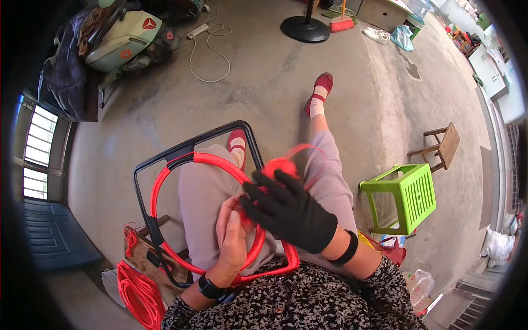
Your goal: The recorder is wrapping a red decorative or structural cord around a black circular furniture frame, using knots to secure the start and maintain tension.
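Observation:
A black square frame [144, 187] with rounded corners rests across my lap. Inside it sits a ring [165, 184], mostly wrapped in smooth red cord with some black stretches bare. My left hand [232, 242], bare and with a dark watch on the wrist, closes around the ring's right side. Just to its right, my right hand [294, 212] in a black glove curls over a bundle of red cord [280, 166], blurred by motion. Loose red strands trail from the bundle. Between the hands, some red cord is partly hidden by the gloved fingers. Red wrapping also covers the frame's near right corner.
A thick red coil of cord [137, 294] hangs at the lower left near a wooden stool [148, 256]. At right stand a green plastic stool [407, 198] and a small wooden stool [443, 146]. A scooter [124, 41], power strip [198, 31] and broom [342, 23] are farther off.

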Tool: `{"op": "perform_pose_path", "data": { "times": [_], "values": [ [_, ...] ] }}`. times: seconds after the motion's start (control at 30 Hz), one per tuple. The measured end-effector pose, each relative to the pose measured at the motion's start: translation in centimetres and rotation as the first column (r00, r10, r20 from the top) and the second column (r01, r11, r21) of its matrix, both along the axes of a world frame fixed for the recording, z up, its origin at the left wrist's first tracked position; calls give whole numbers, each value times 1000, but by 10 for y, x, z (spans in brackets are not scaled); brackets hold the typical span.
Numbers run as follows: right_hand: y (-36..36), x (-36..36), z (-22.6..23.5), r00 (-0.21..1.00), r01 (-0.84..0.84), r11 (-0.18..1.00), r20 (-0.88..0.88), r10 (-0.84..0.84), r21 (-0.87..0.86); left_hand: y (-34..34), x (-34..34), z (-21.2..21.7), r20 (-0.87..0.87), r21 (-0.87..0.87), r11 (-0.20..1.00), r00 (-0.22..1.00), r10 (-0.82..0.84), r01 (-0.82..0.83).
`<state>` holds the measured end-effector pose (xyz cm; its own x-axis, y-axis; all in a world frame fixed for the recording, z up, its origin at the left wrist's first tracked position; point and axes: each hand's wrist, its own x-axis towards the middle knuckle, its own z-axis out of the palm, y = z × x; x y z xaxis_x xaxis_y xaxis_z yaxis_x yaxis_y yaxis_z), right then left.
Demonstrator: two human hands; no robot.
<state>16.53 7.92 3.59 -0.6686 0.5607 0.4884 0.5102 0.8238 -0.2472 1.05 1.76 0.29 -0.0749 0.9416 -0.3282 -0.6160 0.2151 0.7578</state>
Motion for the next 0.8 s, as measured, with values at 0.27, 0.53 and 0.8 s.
{"op": "perform_pose_path", "data": {
  "times": [0.27, 0.53, 0.8],
  "values": [
    [4, 23, -60, 802, -124, 174, -202, -562, -977, -7, -11, -39, -271, -25, 995, 958, -97, 94],
    [5, 29, -83, 955, -222, 353, -276, -110, -909, -2, -10, -27, -54, -99, 991, 994, -99, 93],
    [-15, 92, -43, -191, -806, 484, -625, -757, -341, -1, -13, -21, -44, -135, 974, 981, -188, 181]
  ]
}}
